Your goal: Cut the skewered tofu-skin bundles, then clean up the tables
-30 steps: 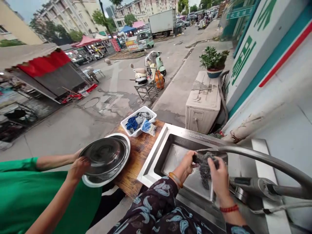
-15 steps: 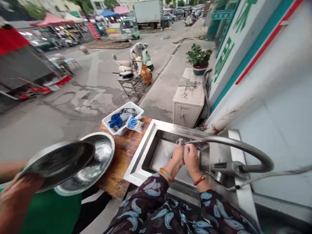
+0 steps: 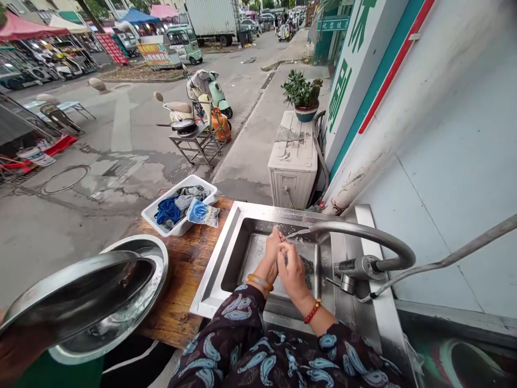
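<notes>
Over the steel sink (image 3: 238, 264), my left hand (image 3: 269, 253) and my right hand (image 3: 292, 272) are pressed together in the thin stream from the tap (image 3: 363, 231). The right hand's fingers are curled against the left hand's fingers. Anything between them is hidden. Behind the right hand, on the sink bottom, lies a dark grey mesh-like clump, seemingly a steel wool scrubber (image 3: 308, 268). Water drops dot the sink's rim.
To the left, a co-worker's hand (image 3: 20, 339) tilts a metal basin (image 3: 76, 291) over another basin (image 3: 159, 285). A white tub (image 3: 151, 215) of cloths and a blue-white packet (image 3: 202, 213) sit on the wooden table (image 3: 181, 291). A grey hose (image 3: 444, 262) runs right.
The view has swung right, shifting the scene left. My hands stay together under the tap, their fingers slightly rearranged. The dark clump now shows beside my right hand. The co-worker's basin is tilted differently.
</notes>
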Demonstrator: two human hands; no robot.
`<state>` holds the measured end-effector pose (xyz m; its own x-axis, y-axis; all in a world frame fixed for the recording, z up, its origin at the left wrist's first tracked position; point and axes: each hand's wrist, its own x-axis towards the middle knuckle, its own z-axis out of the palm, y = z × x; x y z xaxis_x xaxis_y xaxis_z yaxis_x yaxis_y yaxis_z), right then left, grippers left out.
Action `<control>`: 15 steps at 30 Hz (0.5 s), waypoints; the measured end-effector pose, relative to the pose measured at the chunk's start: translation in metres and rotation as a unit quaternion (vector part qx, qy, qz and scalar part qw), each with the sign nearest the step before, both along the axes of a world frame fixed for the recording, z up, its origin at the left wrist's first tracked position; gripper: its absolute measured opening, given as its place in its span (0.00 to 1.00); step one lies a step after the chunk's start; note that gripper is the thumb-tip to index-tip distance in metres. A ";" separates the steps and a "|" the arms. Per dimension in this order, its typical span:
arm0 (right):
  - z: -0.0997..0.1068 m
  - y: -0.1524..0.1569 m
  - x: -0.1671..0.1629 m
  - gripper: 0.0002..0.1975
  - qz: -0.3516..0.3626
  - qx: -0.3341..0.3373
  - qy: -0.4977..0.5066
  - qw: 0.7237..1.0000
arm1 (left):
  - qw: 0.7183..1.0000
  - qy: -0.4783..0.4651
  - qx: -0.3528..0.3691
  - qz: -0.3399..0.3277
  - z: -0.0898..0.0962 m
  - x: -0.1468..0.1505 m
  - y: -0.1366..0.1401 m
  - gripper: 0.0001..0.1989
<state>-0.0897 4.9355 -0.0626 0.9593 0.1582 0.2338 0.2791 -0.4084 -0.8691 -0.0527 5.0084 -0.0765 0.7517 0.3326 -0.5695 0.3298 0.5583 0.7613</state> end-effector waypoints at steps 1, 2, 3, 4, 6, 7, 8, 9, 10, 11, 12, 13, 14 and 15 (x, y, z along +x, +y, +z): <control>0.000 0.002 0.001 0.13 -0.002 0.004 0.009 1.000 | 1.000 0.004 0.002 -0.001 -0.001 0.001 0.000 0.17; -0.001 0.004 0.006 0.13 -0.014 0.006 0.024 1.000 | 1.000 0.007 0.004 -0.002 -0.001 0.001 -0.002 0.17; -0.003 0.004 0.016 0.14 -0.032 0.010 0.043 0.998 | 1.000 0.009 0.004 -0.004 -0.001 -0.001 -0.006 0.16; -0.005 0.002 0.028 0.14 -0.051 0.018 0.064 0.996 | 1.000 0.007 0.001 -0.010 -0.001 -0.004 -0.010 0.16; -0.011 -0.002 0.054 0.15 -0.084 0.065 0.108 0.989 | 0.999 -0.007 -0.013 -0.040 0.000 -0.012 -0.018 0.19; -0.015 -0.004 0.066 0.15 -0.101 0.107 0.130 0.980 | 0.998 -0.016 -0.017 -0.065 0.001 -0.016 -0.019 0.20; -0.017 -0.006 0.075 0.16 -0.119 0.152 0.151 0.970 | 0.994 -0.024 -0.017 -0.102 0.000 -0.021 -0.018 0.21; -0.019 -0.009 0.082 0.17 -0.136 0.193 0.168 0.957 | 0.989 -0.029 -0.012 -0.147 0.000 -0.025 -0.015 0.21; -0.021 -0.011 0.087 0.18 -0.147 0.229 0.183 0.945 | 0.981 -0.029 -0.002 -0.192 -0.002 -0.030 -0.010 0.21; -0.021 -0.014 0.091 0.19 -0.151 0.261 0.196 0.933 | 0.973 -0.027 0.008 -0.229 -0.004 -0.034 -0.005 0.20; -0.021 -0.017 0.093 0.19 -0.145 0.291 0.207 0.923 | 0.967 -0.028 0.014 -0.252 -0.007 -0.037 0.001 0.19; -0.020 -0.020 0.094 0.19 -0.137 0.319 0.216 0.913 | 0.966 -0.035 0.012 -0.254 -0.010 -0.039 0.007 0.18; -0.018 -0.022 0.092 0.19 -0.135 0.345 0.224 0.902 | 0.971 -0.045 -0.002 -0.235 -0.012 -0.041 0.013 0.17; -0.016 -0.024 0.088 0.19 -0.137 0.361 0.227 0.894 | 0.978 -0.054 -0.028 -0.198 -0.014 -0.040 0.018 0.17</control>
